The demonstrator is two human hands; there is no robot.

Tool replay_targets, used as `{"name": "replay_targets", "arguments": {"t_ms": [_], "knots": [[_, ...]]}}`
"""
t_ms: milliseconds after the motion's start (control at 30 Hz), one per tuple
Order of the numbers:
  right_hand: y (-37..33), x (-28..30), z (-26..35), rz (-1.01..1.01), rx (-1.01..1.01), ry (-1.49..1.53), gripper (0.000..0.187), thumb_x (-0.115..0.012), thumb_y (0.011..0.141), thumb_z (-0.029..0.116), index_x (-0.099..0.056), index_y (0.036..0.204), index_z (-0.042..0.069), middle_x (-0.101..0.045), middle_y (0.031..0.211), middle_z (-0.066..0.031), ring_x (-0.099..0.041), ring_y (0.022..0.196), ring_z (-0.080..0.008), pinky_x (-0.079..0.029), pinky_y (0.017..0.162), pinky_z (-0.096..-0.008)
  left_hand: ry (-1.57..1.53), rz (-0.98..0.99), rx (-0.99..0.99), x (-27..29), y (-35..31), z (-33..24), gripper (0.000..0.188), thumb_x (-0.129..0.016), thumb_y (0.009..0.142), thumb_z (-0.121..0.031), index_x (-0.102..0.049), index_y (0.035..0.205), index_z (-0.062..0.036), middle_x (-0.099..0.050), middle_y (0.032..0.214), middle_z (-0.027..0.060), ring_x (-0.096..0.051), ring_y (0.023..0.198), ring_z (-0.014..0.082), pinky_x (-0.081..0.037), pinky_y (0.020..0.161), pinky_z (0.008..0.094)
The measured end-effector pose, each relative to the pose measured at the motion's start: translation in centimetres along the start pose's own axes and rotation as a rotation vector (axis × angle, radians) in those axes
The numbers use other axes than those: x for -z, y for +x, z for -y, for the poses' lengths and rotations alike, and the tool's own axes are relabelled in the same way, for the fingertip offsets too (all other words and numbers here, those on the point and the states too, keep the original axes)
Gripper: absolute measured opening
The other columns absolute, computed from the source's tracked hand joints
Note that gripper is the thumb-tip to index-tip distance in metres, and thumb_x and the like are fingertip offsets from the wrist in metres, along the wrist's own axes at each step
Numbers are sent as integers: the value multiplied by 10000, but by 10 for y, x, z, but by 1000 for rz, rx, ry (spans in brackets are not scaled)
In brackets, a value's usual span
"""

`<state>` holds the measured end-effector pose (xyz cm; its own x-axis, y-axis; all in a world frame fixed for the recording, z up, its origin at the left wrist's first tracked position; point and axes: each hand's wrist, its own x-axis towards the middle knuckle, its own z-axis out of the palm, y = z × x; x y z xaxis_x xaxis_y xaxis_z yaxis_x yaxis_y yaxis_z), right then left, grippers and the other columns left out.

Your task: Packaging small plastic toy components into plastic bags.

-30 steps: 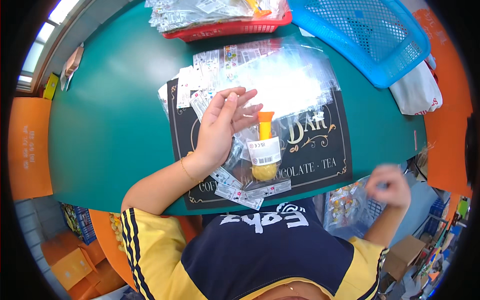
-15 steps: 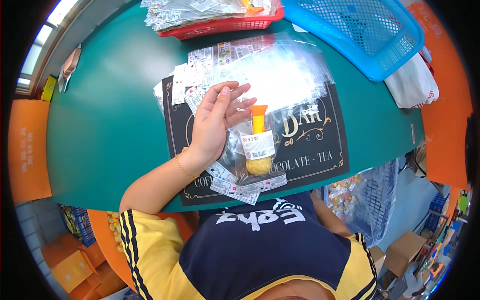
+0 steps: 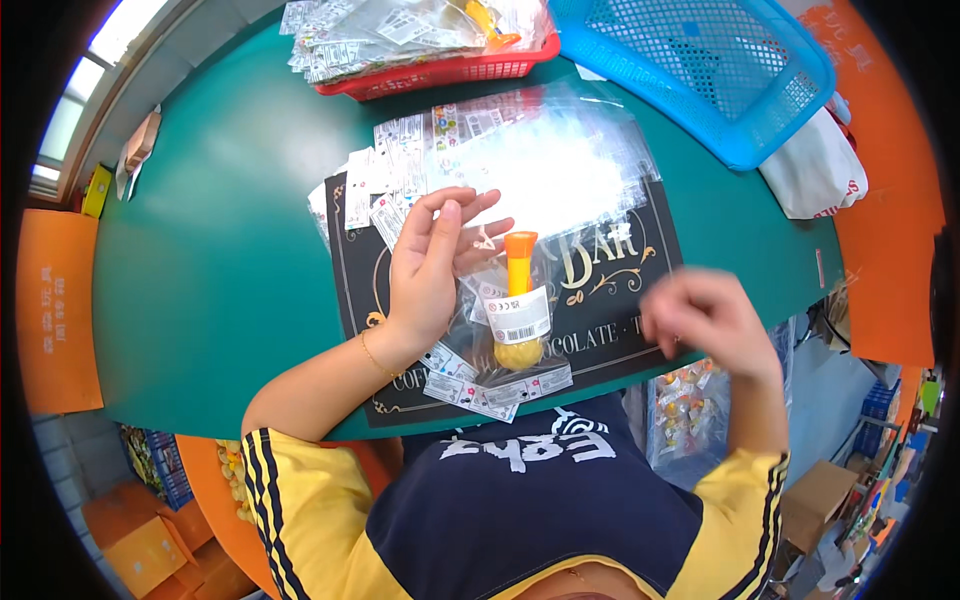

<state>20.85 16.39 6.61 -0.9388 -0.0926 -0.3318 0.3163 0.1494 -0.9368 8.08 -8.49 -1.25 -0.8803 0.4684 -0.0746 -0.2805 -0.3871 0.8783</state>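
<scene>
A yellow toy [image 3: 518, 272] with a flared orange end and a rounded, paler yellow end lies on the black printed mat [image 3: 640, 300]. Clear plastic and a white printed label [image 3: 518, 315] cover part of it. Just left of the toy is my left hand [image 3: 432, 250], palm turned inward, its fingers apart with nothing gripped. Over the mat's right edge hovers my right hand [image 3: 705, 315], fingers bent and smeared by motion; whether anything is in them cannot be made out. Paper label strips [image 3: 470, 392] lie below the toy, at the mat's near edge.
Beyond the toy is a shiny pile of clear plastic bags [image 3: 560, 150]. A red basket [image 3: 440, 78] heaped with labelled packs and a blue basket [image 3: 745, 140] stand at the far side of the green table [image 3: 220, 250]. Bagged pieces fill a crate [image 3: 690, 410] below at right.
My right hand has come up from below the table edge to over the mat's right side. My left hand stays beside the toy with its fingers apart.
</scene>
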Motion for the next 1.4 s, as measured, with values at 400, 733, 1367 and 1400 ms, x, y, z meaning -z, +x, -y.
{"name": "replay_targets", "arguments": {"t_ms": [400, 733, 1367, 1400], "knots": [[108, -43, -27, 42, 38, 397, 135, -640, 873, 131, -581, 949, 36, -614, 797, -16, -591, 719, -71, -451, 631, -191, 64, 18, -15, 0, 2, -2, 259, -397, 995, -216, -419, 1189, -46, -504, 1266, 183, -594, 1072, 278, -506, 902, 358], [110, -35, -29, 53, 241, 385, 103, -568, 909, 68, -500, 971, 21, -636, 918, -89, -629, 818, -130, -501, 763, -251, 34, -18, 286, 7, 10, -8, 243, -591, 908, -133, -510, 1082, 16, -598, 901, 52, -582, 753, 101, -500, 748, 242], [111, -36, -27, 137, 11, 579, 102, -625, 863, 40, -545, 924, 25, -607, 895, -55, -626, 835, -125, -495, 757, -239, -58, 97, 198, 8, 9, -3, 150, -537, 935, -98, -486, 1040, -5, -593, 975, 75, -606, 883, 125, -508, 817, 267], [110, -36, -26, 149, 7, 588, 97, -619, 867, 40, -542, 923, 28, -607, 897, -56, -629, 846, -128, -494, 764, -238, -59, 111, 216, 8, 9, -4, 149, -533, 937, -101, -478, 1040, -8, -589, 984, 75, -602, 897, 124, -505, 823, 266]]}}
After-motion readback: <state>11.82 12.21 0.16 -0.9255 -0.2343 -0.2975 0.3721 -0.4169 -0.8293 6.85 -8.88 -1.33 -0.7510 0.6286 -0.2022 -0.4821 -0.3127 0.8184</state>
